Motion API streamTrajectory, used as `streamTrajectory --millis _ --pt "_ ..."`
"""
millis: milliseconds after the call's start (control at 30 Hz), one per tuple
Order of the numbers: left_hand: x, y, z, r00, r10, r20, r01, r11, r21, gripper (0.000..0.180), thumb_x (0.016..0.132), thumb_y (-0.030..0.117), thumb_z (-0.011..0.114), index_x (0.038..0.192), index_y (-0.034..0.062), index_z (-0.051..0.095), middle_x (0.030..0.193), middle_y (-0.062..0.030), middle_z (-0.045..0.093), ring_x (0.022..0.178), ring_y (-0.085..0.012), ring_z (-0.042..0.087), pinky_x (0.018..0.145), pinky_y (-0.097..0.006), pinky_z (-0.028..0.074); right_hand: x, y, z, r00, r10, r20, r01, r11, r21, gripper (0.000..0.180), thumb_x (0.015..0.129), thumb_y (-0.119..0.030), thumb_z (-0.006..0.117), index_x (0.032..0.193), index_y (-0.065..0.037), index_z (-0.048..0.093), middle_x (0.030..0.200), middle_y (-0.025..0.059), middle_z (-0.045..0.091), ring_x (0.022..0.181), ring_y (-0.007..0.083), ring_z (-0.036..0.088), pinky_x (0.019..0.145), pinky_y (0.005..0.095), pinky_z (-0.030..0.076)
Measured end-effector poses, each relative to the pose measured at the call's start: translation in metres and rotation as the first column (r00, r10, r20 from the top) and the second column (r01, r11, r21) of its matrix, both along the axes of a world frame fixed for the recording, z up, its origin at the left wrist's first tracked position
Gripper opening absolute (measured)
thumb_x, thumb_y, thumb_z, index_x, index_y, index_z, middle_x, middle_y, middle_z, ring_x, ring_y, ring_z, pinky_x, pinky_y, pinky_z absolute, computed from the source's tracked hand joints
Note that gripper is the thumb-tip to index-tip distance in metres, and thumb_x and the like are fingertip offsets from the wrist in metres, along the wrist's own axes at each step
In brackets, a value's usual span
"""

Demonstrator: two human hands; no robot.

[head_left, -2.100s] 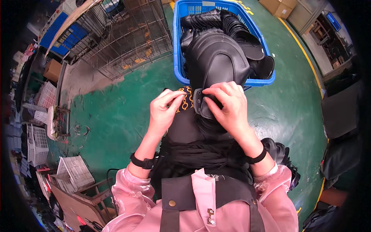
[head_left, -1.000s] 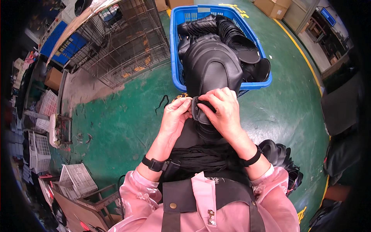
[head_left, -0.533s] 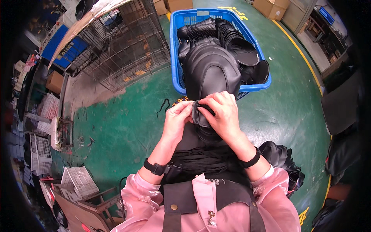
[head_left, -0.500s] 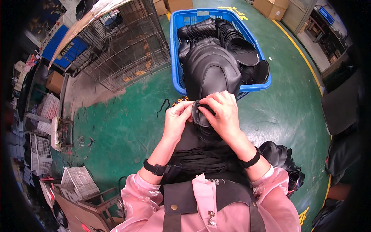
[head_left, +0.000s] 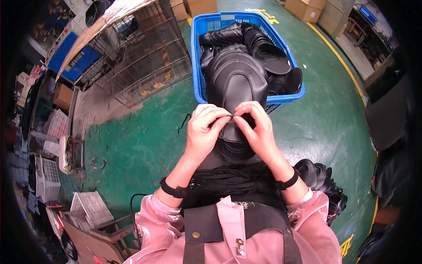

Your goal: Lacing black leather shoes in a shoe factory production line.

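A nested stack of black leather shoe uppers [head_left: 239,86] reaches from the front of a blue basket [head_left: 197,57] toward my lap, its rounded top facing up. Over its near end, my left hand [head_left: 202,132] is closed in a pinch, thumb against forefinger. My right hand [head_left: 258,127] pinches right beside it, the fingertips nearly meeting. Between them shows a thin black piece, too small to tell whether it is a strip or an upper's edge. Below the hands, more curved black leather [head_left: 236,149] rests over my dark apron, partly hidden by my fingers.
More black uppers [head_left: 270,57] fill the basket. Another pile of them [head_left: 316,176] lies on the green floor to my right. A wire cage [head_left: 149,57] stands at the far left, white plastic crates [head_left: 91,209] at the near left. Cardboard boxes [head_left: 305,9] sit at the back.
Both hands have turned and drawn their fingertips together. The flap with small holes that they held before no longer shows between them. The view has shifted slightly.
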State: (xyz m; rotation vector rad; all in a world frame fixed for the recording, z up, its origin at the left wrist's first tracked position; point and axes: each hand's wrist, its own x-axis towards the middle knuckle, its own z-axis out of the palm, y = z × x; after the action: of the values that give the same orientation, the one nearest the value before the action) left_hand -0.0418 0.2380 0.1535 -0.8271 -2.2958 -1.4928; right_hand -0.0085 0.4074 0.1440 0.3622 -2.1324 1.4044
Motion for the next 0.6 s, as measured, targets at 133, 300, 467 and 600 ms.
streamTrajectory --millis 133,300,467,600 --pt "0.002 -0.002 0.006 0.994 0.024 0.111 -0.029 0.998 0.047 0.009 0.083 0.003 0.07 0.092 0.0019 0.072 0.089 -0.0053 0.068 0.091 -0.018 0.06 0.081 -0.03 0.047 0.029 0.001 0.011 0.934 -0.344 -0.098 0.353 0.842 0.408 0.04 0.066 -0.021 0.083 0.094 -0.003 0.059 0.091 0.0101 0.061 0.085 0.0273 0.061 0.079 0.0371 0.05" --pt "0.009 0.015 0.015 0.98 -0.033 -0.196 -0.009 0.978 -0.21 0.01 0.08 0.006 0.071 0.09 0.0067 0.073 0.086 -0.0028 0.068 0.09 -0.0213 0.061 0.084 -0.035 0.044 0.033 0.021 -0.01 0.946 -0.239 0.217 0.262 0.961 -0.087 0.021 0.077 -0.004 0.071 0.093 -0.001 0.058 0.097 0.0094 0.066 0.082 0.0176 0.065 0.075 0.0304 0.053" --pt "0.013 0.037 0.013 0.927 -0.09 -0.364 -0.045 0.938 -0.344 0.01 0.074 0.009 0.072 0.084 0.0093 0.071 0.082 -0.001 0.066 0.087 -0.0221 0.06 0.083 -0.038 0.043 0.035 0.037 -0.026 0.917 0.138 0.375 0.139 0.77 -0.623 0.007 0.089 -0.004 0.063 0.091 -0.002 0.057 0.107 0.0077 0.065 0.09 0.0091 0.058 0.083 0.0242 0.046" --pt "0.013 0.046 0.014 0.904 -0.127 -0.408 -0.046 0.921 -0.387 0.01 0.072 0.009 0.07 0.082 0.0072 0.069 0.08 -0.0025 0.063 0.084 -0.0227 0.059 0.081 -0.039 0.043 0.037 0.041 -0.028 0.91 0.187 0.369 0.124 0.728 -0.674 0.006 0.09 -0.006 0.063 0.09 -0.003 0.058 0.108 0.0085 0.065 0.091 0.0082 0.057 0.085 0.0239 0.044"
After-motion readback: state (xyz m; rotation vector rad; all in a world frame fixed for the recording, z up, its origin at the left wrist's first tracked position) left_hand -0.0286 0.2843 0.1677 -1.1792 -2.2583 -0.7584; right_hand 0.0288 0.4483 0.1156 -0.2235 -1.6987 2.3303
